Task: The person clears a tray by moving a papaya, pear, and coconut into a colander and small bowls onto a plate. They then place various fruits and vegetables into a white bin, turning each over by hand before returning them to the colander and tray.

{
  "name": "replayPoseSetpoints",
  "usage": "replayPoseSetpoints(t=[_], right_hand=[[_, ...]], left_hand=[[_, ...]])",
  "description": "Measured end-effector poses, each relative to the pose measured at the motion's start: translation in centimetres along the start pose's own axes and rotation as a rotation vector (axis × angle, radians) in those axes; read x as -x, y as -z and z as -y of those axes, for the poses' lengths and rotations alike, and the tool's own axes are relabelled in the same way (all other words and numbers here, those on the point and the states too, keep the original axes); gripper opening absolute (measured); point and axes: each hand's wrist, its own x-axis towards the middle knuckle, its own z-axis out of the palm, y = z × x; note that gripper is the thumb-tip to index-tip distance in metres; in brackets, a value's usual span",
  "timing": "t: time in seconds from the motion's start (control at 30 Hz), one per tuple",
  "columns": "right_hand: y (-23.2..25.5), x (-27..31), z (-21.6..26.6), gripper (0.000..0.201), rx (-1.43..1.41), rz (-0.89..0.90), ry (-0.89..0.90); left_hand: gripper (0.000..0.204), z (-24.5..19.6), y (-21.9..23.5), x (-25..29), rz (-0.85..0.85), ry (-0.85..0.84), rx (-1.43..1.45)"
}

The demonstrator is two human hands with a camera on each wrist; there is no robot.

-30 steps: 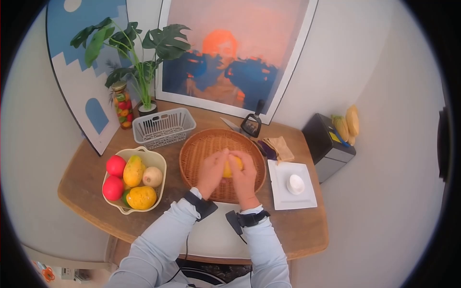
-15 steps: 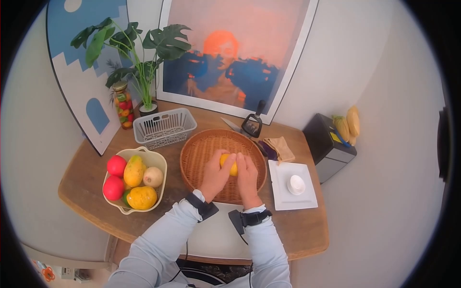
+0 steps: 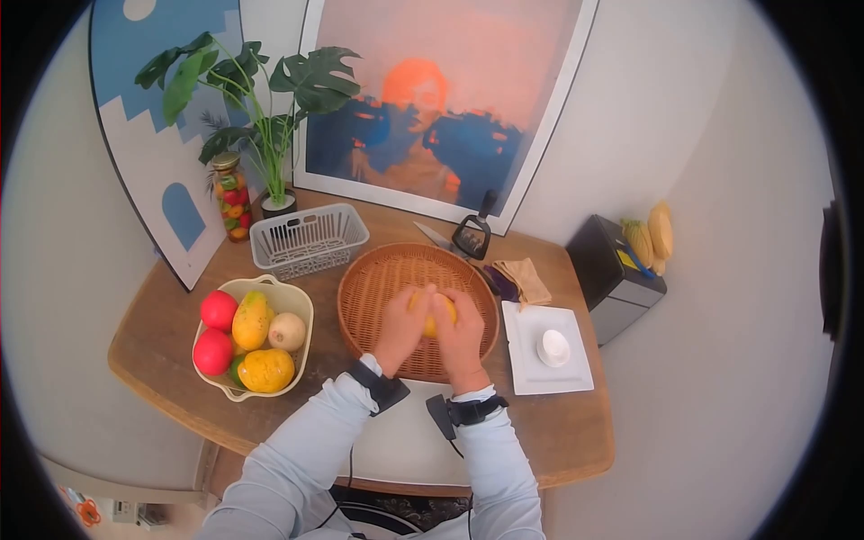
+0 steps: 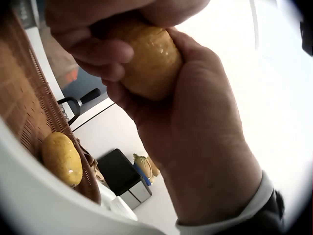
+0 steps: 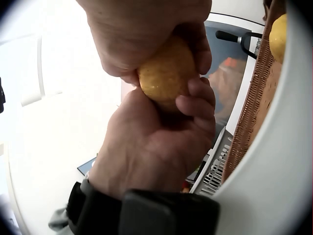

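Note:
Both hands hold a yellow potato [image 4: 151, 63] between them, raised over the round wicker basket [image 3: 369, 279]. My left hand [image 3: 400, 328] cups it from the left, its fingers curled round the skin. From the other side my right hand [image 3: 463, 342] grips it, thumb and fingers bent about it. The right wrist view shows fingers of both hands meeting round the potato. A second yellow potato [image 4: 62, 159] lies in the basket; the hands hide it in the head view.
Left stands a cream basket [image 3: 306, 337] of fruit and vegetables. Behind are a grey plastic basket [image 3: 306, 256], a plant and a jar. A knife [image 3: 432, 234] and black-handled peeler-like tool [image 3: 472, 236] lie at the back. Right is a white plate [image 3: 526, 373] with a small bowl.
The hands have shifted and turned about the potato, the fingers changing place on it. They stay over the wicker basket, and the things around them have not moved.

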Motion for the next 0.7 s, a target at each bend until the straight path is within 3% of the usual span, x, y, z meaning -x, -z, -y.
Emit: replayPoseSetpoints(t=[0.03, 0.13, 0.23, 0.33, 0.43, 0.53, 0.63, 0.7], right_hand=[[-0.4, 0.1, 0.8, 0.032, 0.132, -0.063, 0.239], [-0.9, 0.0, 0.8, 0.034, 0.063, -0.074, 0.229], [0.2, -0.4, -0.7, 0.031, -0.567, 0.012, -0.65], [0.2, -0.1, -3.9, 0.03, -0.46, 0.081, -0.532], [-0.5, -0.5, 1.1, 0.033, 0.085, -0.045, 0.31], [-0.8, -0.4, 0.9, 0.034, 0.058, -0.043, 0.263], [1.0, -0.8, 0.5, 0.028, -0.36, 0.098, -0.659], [1.0, -0.6, -0.8, 0.028, -0.32, 0.086, -0.62]], left_hand=[[0.035, -0.6, 0.3, 0.0, 0.039, 0.263, 0.177], [0.034, 0.0, 0.2, 0.0, 0.003, 0.121, 0.199], [0.034, 1.0, -0.7, 0.2, -0.121, -0.472, -0.287], [0.029, 2.5, -0.9, -0.4, -0.097, -0.492, -0.24], [0.023, 1.7, 0.0, -0.7, -0.051, 0.098, 0.374], [0.035, -1.2, 0.7, 0.2, -0.02, 0.295, 0.293], [0.038, 0.7, -0.7, 0.3, -0.04, -0.261, -0.075], [0.037, 1.7, -0.9, 0.0, -0.034, -0.293, -0.095]])
